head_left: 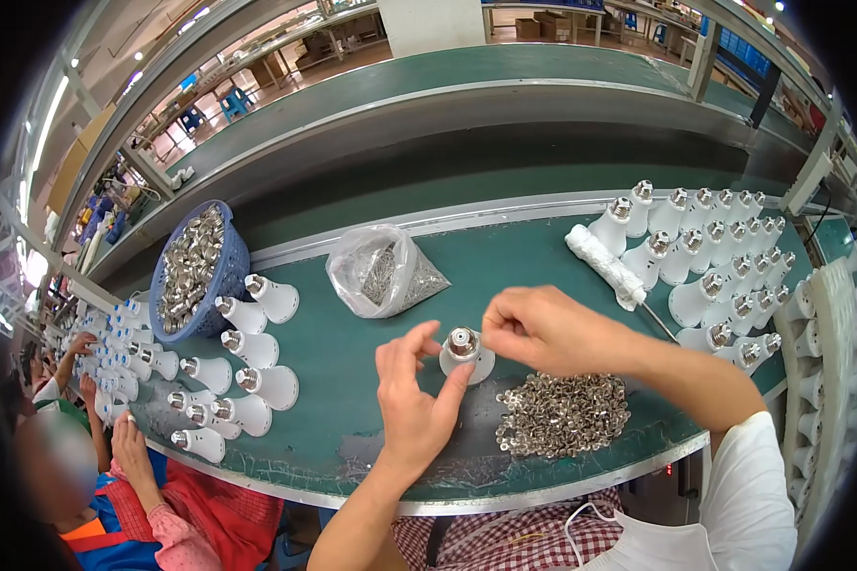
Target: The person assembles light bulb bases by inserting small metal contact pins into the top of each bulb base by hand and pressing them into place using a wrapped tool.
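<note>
A white bulb housing with a metal screw cap (467, 355) stands upright on the green table in front of me. My left hand (417, 395) is at its left side, thumb and fingers around the cap end. Just right of the cap, my right hand (543, 330) has its fingers pinched together; what they hold, if anything, is too small to make out. A pile of small metal pieces (564, 415) lies below my right hand. Beyond my hands sits a clear plastic bag (383, 272) of thin metal pins.
Bulb housings lie at the left (269, 387) and stand in rows at the right (693, 297). A blue basket (232, 271) holds metal caps. A white-wrapped tool (605, 266) lies at the right. Co-workers' hands (135, 462) are at the far left.
</note>
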A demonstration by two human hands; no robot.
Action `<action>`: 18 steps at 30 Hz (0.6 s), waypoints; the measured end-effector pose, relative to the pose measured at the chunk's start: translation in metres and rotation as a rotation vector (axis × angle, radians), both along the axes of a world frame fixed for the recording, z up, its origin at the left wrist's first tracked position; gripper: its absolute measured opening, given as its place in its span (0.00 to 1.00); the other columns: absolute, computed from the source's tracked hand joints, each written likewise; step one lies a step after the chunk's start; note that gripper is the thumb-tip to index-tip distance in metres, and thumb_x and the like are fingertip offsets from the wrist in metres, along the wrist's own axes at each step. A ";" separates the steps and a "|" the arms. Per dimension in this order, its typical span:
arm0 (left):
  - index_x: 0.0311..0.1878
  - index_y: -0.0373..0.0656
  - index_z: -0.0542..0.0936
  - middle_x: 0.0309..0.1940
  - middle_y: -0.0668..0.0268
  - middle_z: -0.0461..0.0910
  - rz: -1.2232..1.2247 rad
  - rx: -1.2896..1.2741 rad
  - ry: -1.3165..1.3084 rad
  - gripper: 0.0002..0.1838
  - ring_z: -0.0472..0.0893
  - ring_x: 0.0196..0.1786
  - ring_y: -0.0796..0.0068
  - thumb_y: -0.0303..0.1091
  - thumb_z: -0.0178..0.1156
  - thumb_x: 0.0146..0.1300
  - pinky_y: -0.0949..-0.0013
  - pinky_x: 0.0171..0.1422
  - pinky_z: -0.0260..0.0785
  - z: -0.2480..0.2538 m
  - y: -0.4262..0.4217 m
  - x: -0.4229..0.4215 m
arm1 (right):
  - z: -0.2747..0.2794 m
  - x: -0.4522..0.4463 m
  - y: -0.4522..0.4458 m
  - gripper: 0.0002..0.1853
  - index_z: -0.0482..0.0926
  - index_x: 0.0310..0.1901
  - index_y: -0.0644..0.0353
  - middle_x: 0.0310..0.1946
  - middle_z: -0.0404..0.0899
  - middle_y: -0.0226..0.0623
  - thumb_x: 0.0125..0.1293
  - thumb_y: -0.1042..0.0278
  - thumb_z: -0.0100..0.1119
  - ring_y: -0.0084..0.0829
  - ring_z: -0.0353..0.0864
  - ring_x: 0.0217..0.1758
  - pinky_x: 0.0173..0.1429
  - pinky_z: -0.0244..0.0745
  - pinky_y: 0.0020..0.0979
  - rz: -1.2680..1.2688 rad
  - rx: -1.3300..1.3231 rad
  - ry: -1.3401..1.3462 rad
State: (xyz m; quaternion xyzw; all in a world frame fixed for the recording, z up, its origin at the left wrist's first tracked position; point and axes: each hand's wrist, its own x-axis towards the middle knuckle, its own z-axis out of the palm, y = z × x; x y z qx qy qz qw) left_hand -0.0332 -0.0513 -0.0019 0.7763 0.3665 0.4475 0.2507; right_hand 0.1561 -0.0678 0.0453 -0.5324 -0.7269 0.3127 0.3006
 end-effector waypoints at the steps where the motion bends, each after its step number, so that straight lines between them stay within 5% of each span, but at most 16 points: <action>1: 0.52 0.39 0.73 0.33 0.65 0.73 0.017 -0.036 0.032 0.26 0.69 0.38 0.69 0.28 0.69 0.48 0.68 0.44 0.63 0.000 0.002 0.000 | 0.003 0.000 0.009 0.12 0.77 0.28 0.67 0.25 0.79 0.47 0.58 0.65 0.53 0.42 0.80 0.30 0.37 0.72 0.37 0.011 -0.051 -0.011; 8: 0.52 0.43 0.76 0.29 0.67 0.72 -0.008 -0.060 0.100 0.24 0.69 0.37 0.69 0.32 0.68 0.50 0.68 0.43 0.63 -0.008 0.016 0.003 | 0.019 -0.010 0.041 0.13 0.74 0.16 0.68 0.14 0.71 0.47 0.50 0.66 0.53 0.41 0.73 0.20 0.29 0.69 0.39 0.077 -0.299 -0.240; 11: 0.47 0.44 0.79 0.28 0.67 0.73 -0.054 -0.027 0.107 0.18 0.69 0.37 0.69 0.31 0.67 0.51 0.67 0.43 0.63 -0.009 0.018 0.003 | 0.029 -0.013 0.045 0.12 0.77 0.24 0.68 0.19 0.76 0.42 0.52 0.66 0.53 0.34 0.77 0.24 0.32 0.71 0.34 0.087 -0.402 -0.401; 18: 0.43 0.44 0.80 0.27 0.68 0.73 -0.056 -0.043 0.080 0.15 0.69 0.36 0.69 0.32 0.67 0.51 0.67 0.42 0.62 -0.008 0.019 0.003 | 0.030 -0.019 0.051 0.13 0.77 0.24 0.68 0.18 0.76 0.44 0.51 0.65 0.53 0.35 0.77 0.24 0.32 0.72 0.36 0.099 -0.408 -0.476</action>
